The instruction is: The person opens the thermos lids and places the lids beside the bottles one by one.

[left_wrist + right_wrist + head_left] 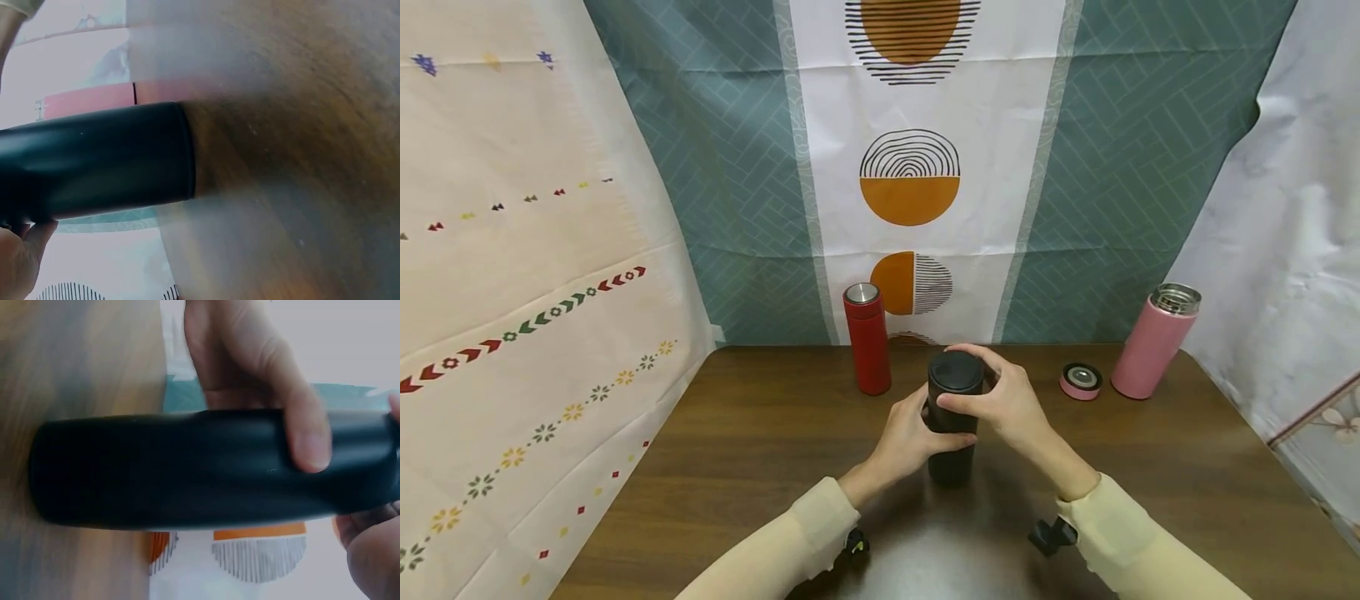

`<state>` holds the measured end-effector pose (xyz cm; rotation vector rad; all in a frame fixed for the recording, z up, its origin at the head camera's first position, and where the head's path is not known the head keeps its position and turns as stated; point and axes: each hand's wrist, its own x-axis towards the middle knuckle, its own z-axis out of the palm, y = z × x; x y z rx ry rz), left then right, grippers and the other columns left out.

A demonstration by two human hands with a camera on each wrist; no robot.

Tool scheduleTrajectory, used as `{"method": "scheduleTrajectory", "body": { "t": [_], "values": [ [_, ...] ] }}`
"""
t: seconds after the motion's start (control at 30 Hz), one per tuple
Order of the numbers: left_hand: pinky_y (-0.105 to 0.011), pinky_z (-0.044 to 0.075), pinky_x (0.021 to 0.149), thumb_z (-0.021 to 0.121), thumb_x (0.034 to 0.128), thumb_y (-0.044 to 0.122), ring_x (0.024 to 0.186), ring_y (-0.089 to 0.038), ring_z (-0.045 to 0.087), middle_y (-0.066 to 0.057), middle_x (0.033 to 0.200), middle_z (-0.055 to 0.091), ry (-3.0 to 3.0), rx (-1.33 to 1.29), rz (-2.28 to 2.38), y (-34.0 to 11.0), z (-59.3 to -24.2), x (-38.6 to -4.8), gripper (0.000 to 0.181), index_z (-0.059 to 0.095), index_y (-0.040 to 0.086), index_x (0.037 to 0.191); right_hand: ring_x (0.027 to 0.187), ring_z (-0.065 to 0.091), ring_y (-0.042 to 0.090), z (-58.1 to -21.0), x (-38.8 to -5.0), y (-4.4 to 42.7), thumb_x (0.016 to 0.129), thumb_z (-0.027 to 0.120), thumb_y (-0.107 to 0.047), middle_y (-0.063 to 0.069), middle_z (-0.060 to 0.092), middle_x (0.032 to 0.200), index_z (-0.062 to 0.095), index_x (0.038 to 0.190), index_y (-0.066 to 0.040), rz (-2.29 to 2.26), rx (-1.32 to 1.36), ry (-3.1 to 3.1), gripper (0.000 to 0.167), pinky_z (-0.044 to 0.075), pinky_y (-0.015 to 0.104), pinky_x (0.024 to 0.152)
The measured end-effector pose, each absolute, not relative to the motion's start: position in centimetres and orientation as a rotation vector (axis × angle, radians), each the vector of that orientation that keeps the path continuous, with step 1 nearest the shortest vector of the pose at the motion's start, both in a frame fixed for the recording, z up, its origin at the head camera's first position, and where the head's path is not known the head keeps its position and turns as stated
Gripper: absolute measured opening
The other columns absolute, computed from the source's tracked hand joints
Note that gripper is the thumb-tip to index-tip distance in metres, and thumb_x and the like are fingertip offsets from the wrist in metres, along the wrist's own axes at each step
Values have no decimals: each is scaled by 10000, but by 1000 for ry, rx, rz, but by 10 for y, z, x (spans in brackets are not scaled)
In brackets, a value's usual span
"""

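Though left wrist crops black bottle (94,164), head doesn't

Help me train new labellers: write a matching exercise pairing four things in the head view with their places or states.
Things:
1. black bottle
2. red bottle
3. pink bottle
4. pink lid

Places or states:
A. open-mouthed, farthest right of the four
B. on the table, between two bottles
C. gripped by the left hand and right hand
D. silver-topped, farthest left of the four

Pairs: 1-C, 2-D, 3-A, 4-B
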<state>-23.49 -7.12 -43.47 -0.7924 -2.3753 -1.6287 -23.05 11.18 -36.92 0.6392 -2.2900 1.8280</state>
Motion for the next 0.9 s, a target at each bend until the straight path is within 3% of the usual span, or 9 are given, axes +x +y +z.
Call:
{"method": "scheduleTrajectory", "body": {
  "t": [0.17, 0.47, 0.67, 0.9],
  "values": [
    [-308, 563, 950, 943, 771, 316, 1098, -94, 682, 84, 1245, 715, -2381, -798, -1635, -72, -433, -236, 725, 595, 266, 1405, 1063, 692, 220, -371, -239, 116, 754, 933, -105, 67, 732, 1213, 674, 1340, -146, 1861, 758, -2268, 642, 544, 263, 915],
    [-322, 563, 946, 945, 765, 316, 1085, -90, 685, 98, 1231, 720, -2409, -777, -1663, -71, -434, -237, 739, 605, 189, 1409, 1124, 606, 528, -370, -262, 129, 791, 868, -36, 279, 645, 1314, 630, 1366, -47, 2037, 1084, -2261, 622, 555, 406, 961],
    [-309, 566, 937, 934, 780, 318, 1079, -87, 682, 86, 1236, 714, -2415, -789, -1628, -69, -434, -237, 729, 585, 228, 1414, 1111, 657, 343, -368, -263, 133, 827, 839, -55, 162, 662, 1324, 589, 1406, -33, 2101, 1149, -2272, 631, 559, 366, 958],
    [-320, 563, 946, 925, 799, 317, 1094, -105, 677, 66, 1244, 703, -2396, -807, -1606, -72, -434, -238, 718, 571, 247, 1420, 1263, 593, 263, -367, -226, 117, 893, 815, -155, 122, 587, 1428, 467, 1553, -167, 2026, 780, -2303, 746, 491, 325, 1042]
  ]
}}
